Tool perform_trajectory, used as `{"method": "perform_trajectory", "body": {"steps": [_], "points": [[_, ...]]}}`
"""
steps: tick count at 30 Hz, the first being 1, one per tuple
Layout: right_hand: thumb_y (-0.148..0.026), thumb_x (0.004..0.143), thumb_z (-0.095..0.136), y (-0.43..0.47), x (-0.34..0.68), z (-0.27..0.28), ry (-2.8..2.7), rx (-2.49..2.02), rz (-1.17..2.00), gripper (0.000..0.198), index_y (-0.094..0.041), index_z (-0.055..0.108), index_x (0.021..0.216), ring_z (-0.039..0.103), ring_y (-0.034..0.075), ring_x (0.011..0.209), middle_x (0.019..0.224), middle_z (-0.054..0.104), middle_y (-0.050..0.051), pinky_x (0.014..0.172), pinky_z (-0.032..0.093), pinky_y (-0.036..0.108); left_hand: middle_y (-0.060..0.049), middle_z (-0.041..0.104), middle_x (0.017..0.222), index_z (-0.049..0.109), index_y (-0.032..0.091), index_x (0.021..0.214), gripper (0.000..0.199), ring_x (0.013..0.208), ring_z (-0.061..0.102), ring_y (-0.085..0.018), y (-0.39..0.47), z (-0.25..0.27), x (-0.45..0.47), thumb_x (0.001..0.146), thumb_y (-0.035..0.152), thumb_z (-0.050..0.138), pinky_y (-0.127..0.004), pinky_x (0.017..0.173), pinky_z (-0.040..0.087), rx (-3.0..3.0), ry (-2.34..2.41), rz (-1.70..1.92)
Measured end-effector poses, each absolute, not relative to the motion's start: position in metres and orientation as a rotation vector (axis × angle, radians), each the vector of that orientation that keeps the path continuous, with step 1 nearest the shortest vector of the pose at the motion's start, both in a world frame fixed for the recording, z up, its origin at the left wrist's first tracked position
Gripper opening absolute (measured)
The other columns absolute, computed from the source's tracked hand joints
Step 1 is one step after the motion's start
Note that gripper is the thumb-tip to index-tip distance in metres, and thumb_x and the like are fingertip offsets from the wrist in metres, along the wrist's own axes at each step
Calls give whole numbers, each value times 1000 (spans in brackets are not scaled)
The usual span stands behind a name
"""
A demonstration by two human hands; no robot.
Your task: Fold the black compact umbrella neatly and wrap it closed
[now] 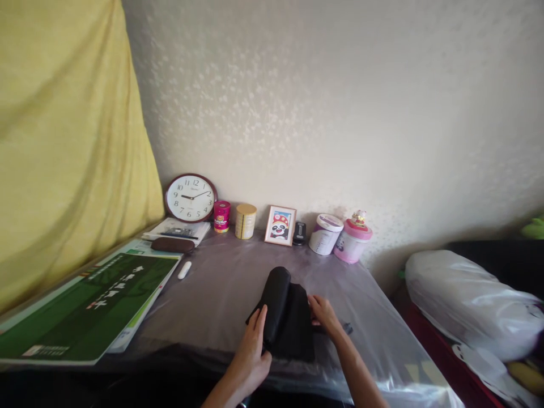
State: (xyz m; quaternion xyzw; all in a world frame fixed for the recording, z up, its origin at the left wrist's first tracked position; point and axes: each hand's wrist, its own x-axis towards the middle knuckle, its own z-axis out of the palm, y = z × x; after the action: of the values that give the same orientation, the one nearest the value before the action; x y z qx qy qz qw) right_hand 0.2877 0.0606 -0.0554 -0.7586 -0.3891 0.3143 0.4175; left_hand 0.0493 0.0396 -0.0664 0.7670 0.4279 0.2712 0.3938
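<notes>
A black roll (275, 303) with a loose flat flap (297, 326) lies on the table near its front edge; its exact kind does not show. My left hand (254, 345) grips the roll's lower left side, fingers stretched along it and thumb low at the near end. At the flap's right edge, my right hand (323, 313) is closed, the fingertips pinching the black material. A small dark piece (348, 328) shows just past my right wrist, partly hidden by the arm.
Large green books (85, 306) cover the table's left side, near a brown case (172, 245) and a white oblong object (185, 270). Along the wall stand a clock (191, 198), a pink can (221, 217), a yellow-lidded tin (245, 221), a panda picture (280, 225) and two tubs (326, 234).
</notes>
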Motion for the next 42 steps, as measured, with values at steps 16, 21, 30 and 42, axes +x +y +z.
{"method": "perform_trajectory", "body": {"steps": [16,21,30,42], "points": [[-51,71,47,75,266,-54,-1178,-1784,445,40,-16,66,72,59,21,67,65,65,4,60,44,28,-13,18,148,11,10,140,85,136,19,-18,36,-69,51,61,-1,38,-31,112,18,1996,1126,681],[-49,73,48,86,251,-35,-1181,-1670,463,42,-13,67,84,60,21,75,79,68,6,69,46,29,-16,16,147,7,11,141,87,136,20,-22,37,-74,53,61,-1,40,-35,111,22,2023,1144,663],[-36,81,45,119,212,-29,-1210,-1762,614,43,-9,52,114,53,13,41,66,65,2,39,42,24,-16,19,147,12,9,140,88,136,18,-23,38,-83,53,57,0,43,-38,111,24,2099,1173,692],[-29,88,45,127,182,-31,-1767,-2099,254,41,-13,41,125,66,20,89,85,71,8,72,44,26,-21,38,136,23,3,134,73,128,35,-27,38,-82,49,65,11,44,-42,105,33,2278,1285,564]]}}
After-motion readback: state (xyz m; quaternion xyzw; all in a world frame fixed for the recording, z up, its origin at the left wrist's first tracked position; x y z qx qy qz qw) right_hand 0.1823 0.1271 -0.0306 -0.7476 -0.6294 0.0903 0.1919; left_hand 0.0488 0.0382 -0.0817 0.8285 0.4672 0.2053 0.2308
